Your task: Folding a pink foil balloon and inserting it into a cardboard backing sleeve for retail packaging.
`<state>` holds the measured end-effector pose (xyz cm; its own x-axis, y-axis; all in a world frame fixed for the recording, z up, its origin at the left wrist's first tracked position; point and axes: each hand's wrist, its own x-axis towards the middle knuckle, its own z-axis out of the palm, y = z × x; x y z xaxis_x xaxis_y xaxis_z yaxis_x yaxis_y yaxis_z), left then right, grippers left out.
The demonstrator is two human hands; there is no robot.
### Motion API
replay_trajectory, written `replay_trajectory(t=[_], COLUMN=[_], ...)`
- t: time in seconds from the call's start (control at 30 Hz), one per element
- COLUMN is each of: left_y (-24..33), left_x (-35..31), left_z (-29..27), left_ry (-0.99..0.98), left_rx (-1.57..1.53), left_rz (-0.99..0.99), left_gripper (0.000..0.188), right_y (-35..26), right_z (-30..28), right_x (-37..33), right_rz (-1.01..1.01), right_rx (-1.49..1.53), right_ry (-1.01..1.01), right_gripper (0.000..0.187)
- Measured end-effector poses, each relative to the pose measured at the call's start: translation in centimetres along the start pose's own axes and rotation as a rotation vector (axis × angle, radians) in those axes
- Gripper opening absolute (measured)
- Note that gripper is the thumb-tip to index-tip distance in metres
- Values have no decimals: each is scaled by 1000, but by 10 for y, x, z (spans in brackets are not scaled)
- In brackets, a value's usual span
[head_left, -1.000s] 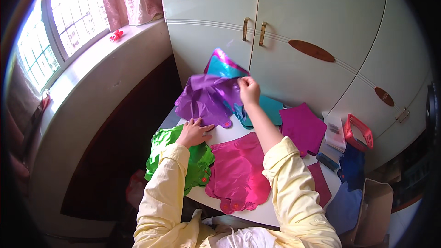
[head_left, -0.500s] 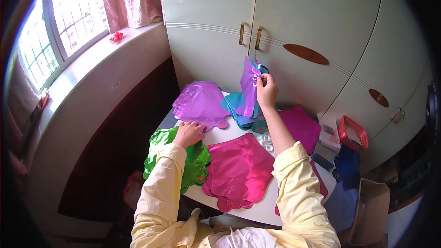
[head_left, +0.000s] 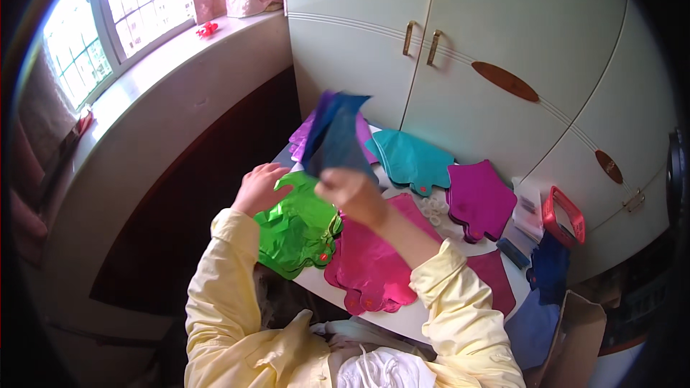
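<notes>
My right hand (head_left: 352,192), somewhat blurred, is closed on thin flat foil balloons (head_left: 334,133), dark blue and purple. They stand up above the table, in front of the lilac pile (head_left: 302,136), which they partly hide. My left hand (head_left: 260,188) is at the upper left edge of the green foil pile (head_left: 298,226), its fingers apart and bent. Whether it touches the green foil I cannot tell. Below my right forearm lies a pink foil pile (head_left: 374,262). A teal pile (head_left: 413,162) and a magenta star-shaped pile (head_left: 480,201) lie farther right.
White rings (head_left: 433,208) lie on the white table (head_left: 392,323) between the piles. At the right are a red plastic basket (head_left: 564,215), a dark blue block (head_left: 513,253), blue foil (head_left: 550,273) and a cardboard box (head_left: 575,338). A pale cabinet (head_left: 352,50) stands behind.
My right hand has brought the held foil left and nearer, away from the teal pile. My left hand has moved left, to the green pile's edge. The view has shifted.
</notes>
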<state>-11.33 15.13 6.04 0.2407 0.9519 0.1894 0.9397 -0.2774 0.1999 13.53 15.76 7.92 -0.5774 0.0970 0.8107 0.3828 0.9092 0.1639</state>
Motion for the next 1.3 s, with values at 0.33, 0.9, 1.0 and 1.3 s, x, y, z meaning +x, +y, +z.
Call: replay_trajectory(t=[0.33, 0.9, 1.0, 1.3], left_y=[-61, -44, -35, 40], left_x=[-81, -128, -152, -174], left_z=[62, 42, 41, 46], left_ry=[-240, 74, 207, 340], left_rx=[-256, -98, 87, -145], left_rz=[-186, -240, -316, 28], left_gripper=[70, 35, 22, 20], right_y=[-81, -90, -90, -83], right_z=[86, 80, 81, 84], right_x=[-61, -64, -62, -59], right_rz=[-326, 166, 304, 500], right_rx=[191, 565, 672, 768], right_ry=[-455, -502, -499, -515], right_gripper=[9, 5, 6, 10])
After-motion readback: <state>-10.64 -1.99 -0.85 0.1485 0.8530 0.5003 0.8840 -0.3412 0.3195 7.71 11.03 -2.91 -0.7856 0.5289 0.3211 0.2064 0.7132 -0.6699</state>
